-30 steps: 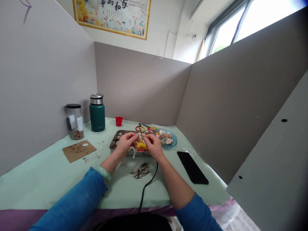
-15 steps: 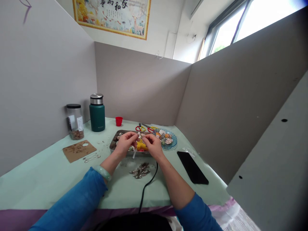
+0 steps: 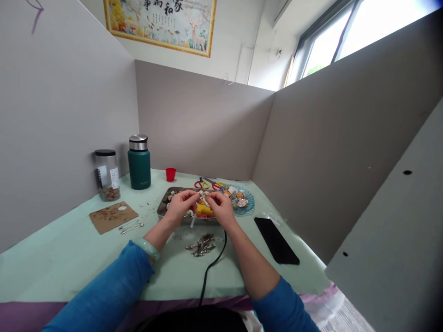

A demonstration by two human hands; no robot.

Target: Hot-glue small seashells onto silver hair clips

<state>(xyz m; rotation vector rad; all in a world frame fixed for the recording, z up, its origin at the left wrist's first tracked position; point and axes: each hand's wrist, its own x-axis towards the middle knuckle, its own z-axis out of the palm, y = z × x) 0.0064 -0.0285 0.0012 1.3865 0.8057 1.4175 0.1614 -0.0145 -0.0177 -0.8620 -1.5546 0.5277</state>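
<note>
My left hand (image 3: 181, 206) and my right hand (image 3: 219, 207) are held close together over a metal tray (image 3: 161, 210), fingertips pinched on a small pale piece too small to name. Beneath them in the tray lies a yellow glue gun (image 3: 204, 210), its black cord (image 3: 207, 272) running toward me. The tray also holds small shells. A blue glass dish (image 3: 249, 203) of shells sits just right of my right hand. A pile of small metal clips (image 3: 201, 244) lies on the table in front of the tray.
A green flask (image 3: 139, 162), a clear jar (image 3: 107, 174) and a red cup (image 3: 170, 174) stand at the back left. A brown card (image 3: 110, 216) with metal clips beside it lies left. Scissors (image 3: 207, 184) sit behind the tray. A black phone (image 3: 276, 240) lies right. Grey partitions wall the desk.
My two hands have drawn slightly closer together over the tray; nothing else has moved.
</note>
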